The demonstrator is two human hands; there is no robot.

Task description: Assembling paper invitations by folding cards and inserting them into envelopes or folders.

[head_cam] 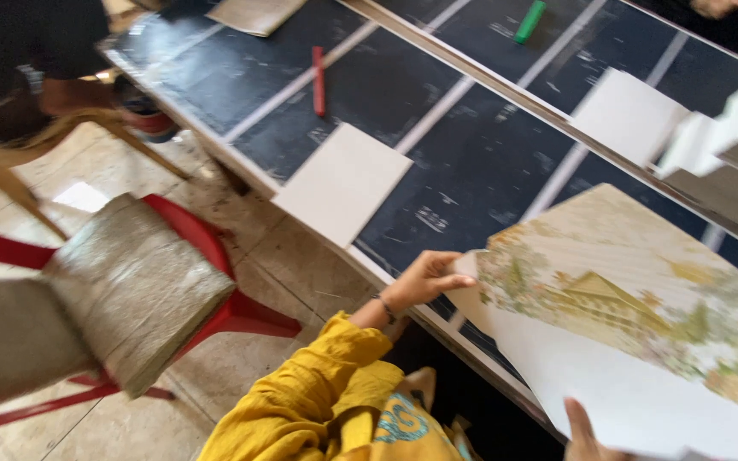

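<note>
**Illustrated sheet held over the black table: holdings and count**

Step in hand, as judged: an illustrated sheet [634, 290], printed with a yellow house among greenery, is held tilted above the near edge of the black table [471, 171], with a white sheet [642, 393] under it.

- Left hand [424, 277], yellow sleeve: fingers pinched together on the illustrated sheet's left edge, just above the table's near rim.
- Right hand [587, 434]: only a thumb shows, lying on the white sheet's lower edge. Whether the fingers close beneath cannot be told.
- Any further handling calls for both edges to move together, so that the limp paper does not buckle.

Count, placed by the table:
- White cards lying flat: two, one [343, 179] overhanging the near edge, one [628, 115] towards the far side.
- Red marker [319, 81]: one, on the left part.
- Green marker [530, 21]: one, at the far side.
- Red stool [215, 282] with grey cushion: one, on the floor left of the table.
</note>
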